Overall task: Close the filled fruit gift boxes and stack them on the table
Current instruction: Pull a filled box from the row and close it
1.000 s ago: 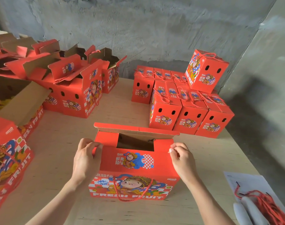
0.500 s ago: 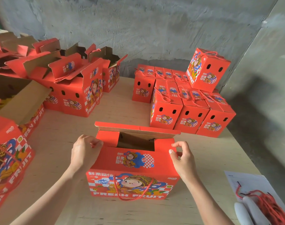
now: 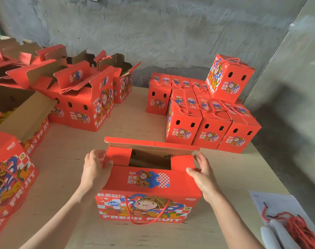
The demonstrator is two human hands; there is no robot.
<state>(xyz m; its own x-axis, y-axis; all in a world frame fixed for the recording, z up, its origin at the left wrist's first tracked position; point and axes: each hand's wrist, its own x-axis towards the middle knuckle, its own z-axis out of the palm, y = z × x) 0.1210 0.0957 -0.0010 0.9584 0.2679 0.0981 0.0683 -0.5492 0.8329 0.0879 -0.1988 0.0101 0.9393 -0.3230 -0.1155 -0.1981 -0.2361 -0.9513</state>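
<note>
Box [image 3: 147, 191] half-open; left hand [image 3: 94, 169] grips, right hand [image 3: 204, 178] touches side edges.

- Bare pale wooden table [image 3: 133, 114] runs to the wall [image 3: 171, 42] between open red cardboard boxes [image 3: 81, 112], left, and closed red cardboard boxes [image 3: 212, 135], right.
- At the near right corner, a white paper sheet [image 3: 273, 203] with red cords [image 3: 296, 229] blocks the way.
</note>
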